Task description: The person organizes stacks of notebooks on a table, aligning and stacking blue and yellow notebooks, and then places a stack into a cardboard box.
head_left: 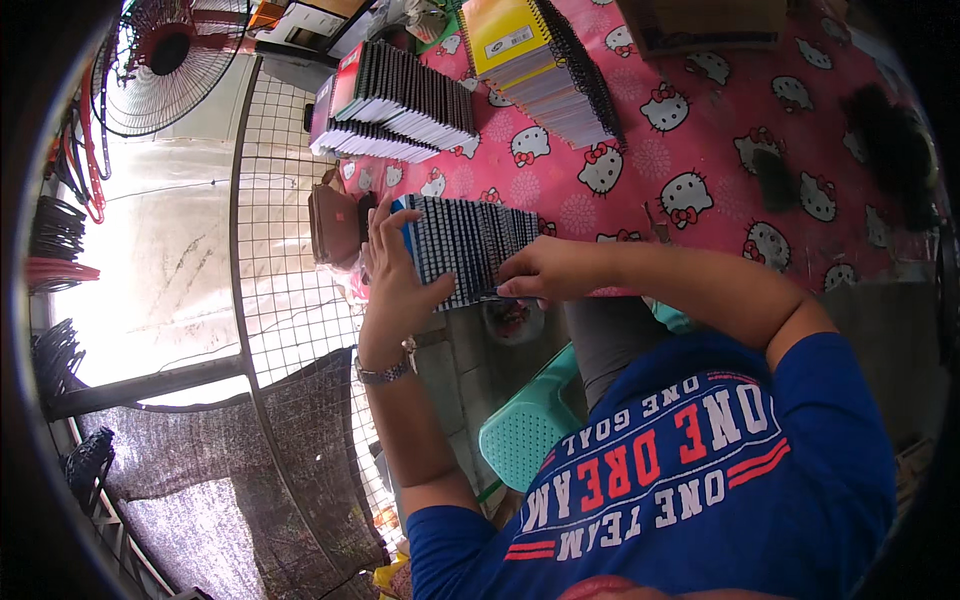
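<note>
A tight row of blue spiral notebooks [470, 240] lies at the near left edge of the table, its wire bindings facing up. My left hand [393, 272] clasps the row's left end, fingers along the blue cover and thumb over the bindings. At the near right end of the row, my right hand [540, 270] has its fingers bent and pinched at the bindings' edge. Its fingertips partly hide the notebook there. My left wrist wears a metal-looking band.
A pink patterned cloth [650, 150] covers the table. Beyond the row stand black-bound notebooks [400, 100] and a taller yellow-covered notebook stack [540, 70]. A brown pouch [335, 225] sits by the wire mesh at left. Below is a green plastic stool [530, 430]; a fan [170, 55] is upper left.
</note>
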The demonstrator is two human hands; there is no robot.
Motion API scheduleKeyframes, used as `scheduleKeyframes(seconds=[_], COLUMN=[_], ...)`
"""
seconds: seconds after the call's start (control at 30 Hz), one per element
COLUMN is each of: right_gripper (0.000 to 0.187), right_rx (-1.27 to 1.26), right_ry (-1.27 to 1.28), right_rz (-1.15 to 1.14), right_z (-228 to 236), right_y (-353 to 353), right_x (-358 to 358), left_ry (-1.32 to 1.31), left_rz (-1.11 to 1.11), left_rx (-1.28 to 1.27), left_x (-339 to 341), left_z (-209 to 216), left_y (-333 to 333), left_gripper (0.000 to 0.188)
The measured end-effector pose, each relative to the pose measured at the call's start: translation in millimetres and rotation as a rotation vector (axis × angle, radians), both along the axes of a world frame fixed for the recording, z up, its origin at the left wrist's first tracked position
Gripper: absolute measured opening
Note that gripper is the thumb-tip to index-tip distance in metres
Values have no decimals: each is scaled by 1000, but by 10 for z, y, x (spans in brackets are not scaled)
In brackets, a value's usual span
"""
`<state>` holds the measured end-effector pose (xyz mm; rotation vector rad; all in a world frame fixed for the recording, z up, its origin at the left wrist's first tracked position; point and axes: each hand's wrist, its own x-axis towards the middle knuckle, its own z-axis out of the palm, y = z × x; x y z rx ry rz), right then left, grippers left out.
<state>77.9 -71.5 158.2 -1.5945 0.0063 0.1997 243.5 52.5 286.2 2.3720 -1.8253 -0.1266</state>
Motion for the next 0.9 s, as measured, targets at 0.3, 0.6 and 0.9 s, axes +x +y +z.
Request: scheduleKeyframes(seconds=[0.3, 0.6, 0.9], right_gripper=[39, 36, 37], right_rx=[-630, -327, -314], right_ry=[-534, -299, -341], right_rz=[-350, -161, -178], right_z=[-132, -220, -258], right_y=[17, -14, -92], right_x=[-36, -34, 15], left_ry=[20, -14, 25], left_rz=[-4, -1, 13], left_rx=[-1, 3, -4], left_x=[-29, -38, -49], left_z=[4, 3, 14], left_y=[-41, -25, -31], left_gripper=[76, 75, 76])
